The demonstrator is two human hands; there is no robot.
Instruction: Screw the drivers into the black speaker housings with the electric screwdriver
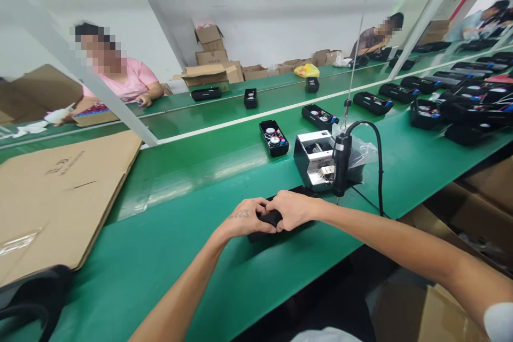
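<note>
Left hand and right hand curl closed, gripping a flat black plastic case from both sides, holding it level on the green-topped workbench, with a black electric screwdriver hanging just beyond.

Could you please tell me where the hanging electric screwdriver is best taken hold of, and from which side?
I'd wrap the fingers around the middle of the black barrel of the electric screwdriver, coming from the near side with the right hand. It seems to hang upright, bit down, with the cable leaving the top, so the barrel is free.
</note>
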